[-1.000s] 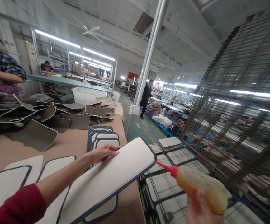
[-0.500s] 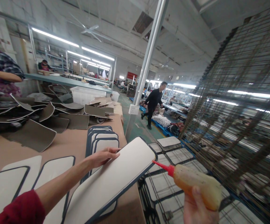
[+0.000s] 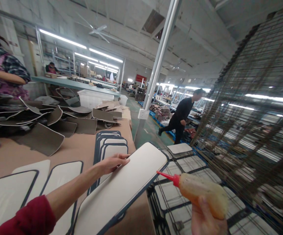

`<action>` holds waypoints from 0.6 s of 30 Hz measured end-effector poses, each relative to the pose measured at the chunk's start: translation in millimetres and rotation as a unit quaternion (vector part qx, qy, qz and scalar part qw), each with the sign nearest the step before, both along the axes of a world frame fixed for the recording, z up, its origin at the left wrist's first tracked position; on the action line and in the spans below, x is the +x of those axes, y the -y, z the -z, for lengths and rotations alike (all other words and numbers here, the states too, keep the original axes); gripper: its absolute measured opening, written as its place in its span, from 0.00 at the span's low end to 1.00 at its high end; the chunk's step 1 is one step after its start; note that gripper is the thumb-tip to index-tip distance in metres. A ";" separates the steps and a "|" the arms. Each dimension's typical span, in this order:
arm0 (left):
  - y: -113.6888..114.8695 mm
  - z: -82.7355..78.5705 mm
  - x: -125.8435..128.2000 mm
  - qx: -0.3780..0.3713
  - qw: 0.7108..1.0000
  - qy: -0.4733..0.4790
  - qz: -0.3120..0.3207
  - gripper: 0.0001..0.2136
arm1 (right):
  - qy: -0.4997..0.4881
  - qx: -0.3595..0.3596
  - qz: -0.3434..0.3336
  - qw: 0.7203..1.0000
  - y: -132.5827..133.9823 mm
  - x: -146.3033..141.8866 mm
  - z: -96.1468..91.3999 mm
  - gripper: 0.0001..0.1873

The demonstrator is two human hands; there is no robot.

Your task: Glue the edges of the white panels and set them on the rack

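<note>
My left hand (image 3: 112, 162) grips the far edge of a white panel with a dark rim (image 3: 126, 182), tilted up over the brown table (image 3: 75, 150). My right hand (image 3: 206, 218) is wrapped round a yellowish squeeze bottle with a red nozzle (image 3: 197, 192). The nozzle tip sits at the panel's right rim. More white dark-rimmed panels (image 3: 58, 176) lie flat on the table, and a small stack of them (image 3: 110, 143) sits beyond my left hand.
Grey-brown curved pieces (image 3: 40, 137) are piled at the table's left, beside a person in a plaid top (image 3: 4, 71). Wire drying racks (image 3: 254, 107) stand at the right, with panels on low racks (image 3: 187, 163). A person in black (image 3: 180, 117) walks past the white pillar (image 3: 156, 75).
The bottle's nozzle has slid along the panel's rim toward me. The person in black has walked nearer, to the right of the pillar. My view shifted slightly.
</note>
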State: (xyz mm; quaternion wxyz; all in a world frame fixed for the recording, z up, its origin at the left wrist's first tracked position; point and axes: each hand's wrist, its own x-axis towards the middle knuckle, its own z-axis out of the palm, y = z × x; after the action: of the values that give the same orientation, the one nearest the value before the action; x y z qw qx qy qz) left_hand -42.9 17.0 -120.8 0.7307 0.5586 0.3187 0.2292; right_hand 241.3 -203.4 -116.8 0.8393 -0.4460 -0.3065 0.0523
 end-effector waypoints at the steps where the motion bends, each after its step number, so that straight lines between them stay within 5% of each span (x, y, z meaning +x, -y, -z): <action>1: 0.8 -1.5 0.8 -0.004 1.000 -0.001 -0.004 0.34 | -0.028 0.013 0.009 0.999 -2.1 -3.2 -0.4 0.28; 5: 3.4 -8.7 3.9 -0.019 1.000 -0.004 -0.021 0.35 | -0.102 0.030 0.039 0.994 -7.1 -16.6 -4.1 0.28; 18: -3.3 -25.0 14.1 -0.023 0.999 0.000 -0.035 0.36 | -0.108 0.013 -0.019 0.994 -4.6 -30.0 -9.8 0.29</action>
State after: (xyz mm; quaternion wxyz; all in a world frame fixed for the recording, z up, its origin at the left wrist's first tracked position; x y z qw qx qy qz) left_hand -28.8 20.3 -95.9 0.7352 0.5300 0.3429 0.2470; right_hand 211.2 -198.8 -107.0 0.8723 -0.4206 -0.2228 0.1118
